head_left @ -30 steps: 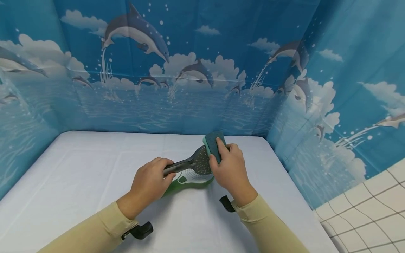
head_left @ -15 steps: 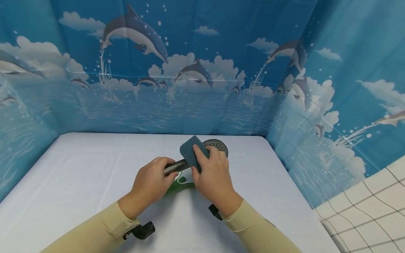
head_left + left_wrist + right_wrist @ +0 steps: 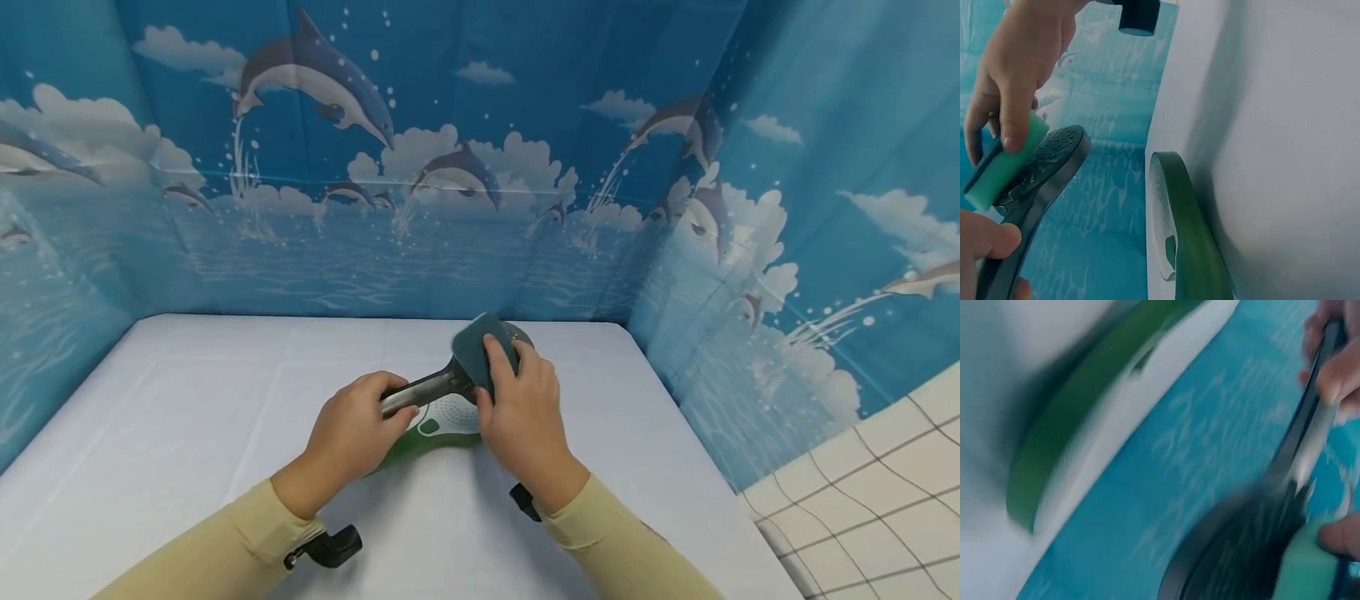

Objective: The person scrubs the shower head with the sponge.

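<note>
My left hand point(image 3: 352, 442) grips the handle of a dark grey shower head point(image 3: 423, 390), whose perforated round face points up. My right hand point(image 3: 528, 433) pinches a sponge point(image 3: 474, 354), dark teal on the upper side and mint green below. In the left wrist view, the mint side of the sponge point(image 3: 1010, 169) lies against the face of the shower head point(image 3: 1063, 156), close to where the handle begins. Much of that face is hidden under sponge and fingers in the head view. Below, a green object with a white dotted top point(image 3: 450, 417) sits on the white-covered table.
The table has a white cover point(image 3: 187, 408). A blue curtain printed with dolphins point(image 3: 450, 250) closes off the back and both sides. Black mounts point(image 3: 330, 547) hang under both wrists. White tiles point(image 3: 877, 483) show at the lower right.
The right hand moved the sponge left from the far edge of the shower head to the handle, then partway back right onto the face. The left hand keeps its grip, barely shifting.
</note>
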The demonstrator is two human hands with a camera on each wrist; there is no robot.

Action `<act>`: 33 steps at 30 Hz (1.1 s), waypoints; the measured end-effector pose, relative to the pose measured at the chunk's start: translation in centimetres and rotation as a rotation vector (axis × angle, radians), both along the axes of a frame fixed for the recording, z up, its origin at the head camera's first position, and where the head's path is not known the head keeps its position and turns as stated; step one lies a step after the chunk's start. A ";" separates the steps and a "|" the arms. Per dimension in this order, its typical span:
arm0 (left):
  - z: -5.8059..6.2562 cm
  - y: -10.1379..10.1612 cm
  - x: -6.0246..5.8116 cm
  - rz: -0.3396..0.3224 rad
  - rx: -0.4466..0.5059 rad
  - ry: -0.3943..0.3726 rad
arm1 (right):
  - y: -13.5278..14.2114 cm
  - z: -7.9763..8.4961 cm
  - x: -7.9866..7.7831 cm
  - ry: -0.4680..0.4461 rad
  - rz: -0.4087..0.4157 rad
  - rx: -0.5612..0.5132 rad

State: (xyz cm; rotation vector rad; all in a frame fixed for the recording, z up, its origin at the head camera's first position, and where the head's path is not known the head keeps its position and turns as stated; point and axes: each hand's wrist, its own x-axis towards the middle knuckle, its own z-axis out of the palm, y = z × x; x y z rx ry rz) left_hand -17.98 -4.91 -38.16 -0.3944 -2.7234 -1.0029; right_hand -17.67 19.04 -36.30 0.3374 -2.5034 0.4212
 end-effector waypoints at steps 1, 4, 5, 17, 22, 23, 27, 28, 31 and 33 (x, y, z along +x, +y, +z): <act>0.0 -0.1 0.0 0.000 0.008 -0.008 | 0.4 0.1 -0.2 0.004 -0.027 -0.007; 0.2 -0.4 0.1 0.006 0.024 -0.036 | 1.8 0.4 -1.0 -0.010 -0.111 -0.056; 0.2 -0.5 0.1 0.007 0.031 -0.046 | 2.0 0.3 -1.1 -0.017 -0.116 -0.074; 0.3 -0.2 -0.1 -0.017 0.100 -0.103 | 1.4 0.0 -1.1 -0.048 -0.061 -0.068; 0.3 -0.3 -0.2 -0.015 0.121 -0.142 | 1.3 0.0 -1.0 -0.011 -0.078 -0.095; 0.4 -0.3 -0.2 -0.014 0.126 -0.153 | 0.9 -0.2 -0.9 -0.005 -0.050 -0.085; 0.4 -0.3 -0.4 -0.022 0.142 -0.189 | -0.2 -0.5 -0.4 0.002 0.058 -0.045; 0.5 -0.3 -0.4 -0.024 0.144 -0.195 | -0.1 -0.4 -0.5 0.003 0.055 -0.046; 0.5 -0.4 -0.4 -0.018 0.133 -0.212 | 0.9 0.2 -1.3 0.017 -0.017 -0.076; 0.6 -0.5 -0.4 -0.010 0.112 -0.215 | 1.5 0.4 -1.7 0.012 -0.056 -0.099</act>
